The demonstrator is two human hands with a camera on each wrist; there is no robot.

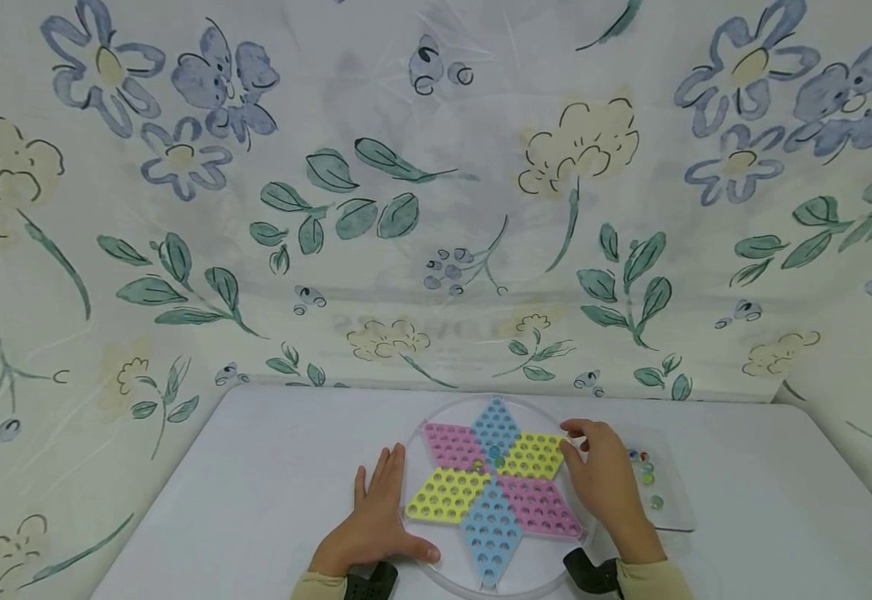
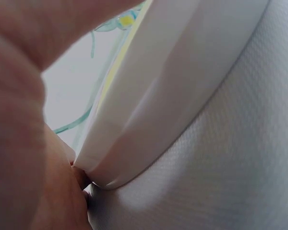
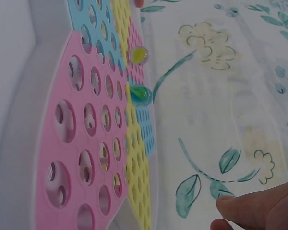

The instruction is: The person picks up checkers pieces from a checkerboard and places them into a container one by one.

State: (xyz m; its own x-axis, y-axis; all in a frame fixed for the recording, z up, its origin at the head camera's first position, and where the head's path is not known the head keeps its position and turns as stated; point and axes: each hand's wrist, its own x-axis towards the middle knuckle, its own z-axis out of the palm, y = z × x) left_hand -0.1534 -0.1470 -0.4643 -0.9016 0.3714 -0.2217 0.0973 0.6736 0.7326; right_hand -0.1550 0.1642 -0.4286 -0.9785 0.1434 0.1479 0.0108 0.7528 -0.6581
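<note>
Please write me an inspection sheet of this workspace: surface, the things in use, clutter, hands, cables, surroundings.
Surface: white table, bare around the board.
Things in use: round white plastic game board carrying a star of pink, yellow and blue perforated panels; two glass marbles sit near the star's centre.
Clutter: clear tray to the right of the board, holding a few loose glass marbles.
Hands: left hand lies flat on the table with the fingers straight, thumb against the board's rim; right hand is over the board's right edge, fingers curled, and whether it holds a marble cannot be told.
Cables: nothing seen.
Surroundings: floral-print cloth as a backdrop behind and beside the table.
</note>
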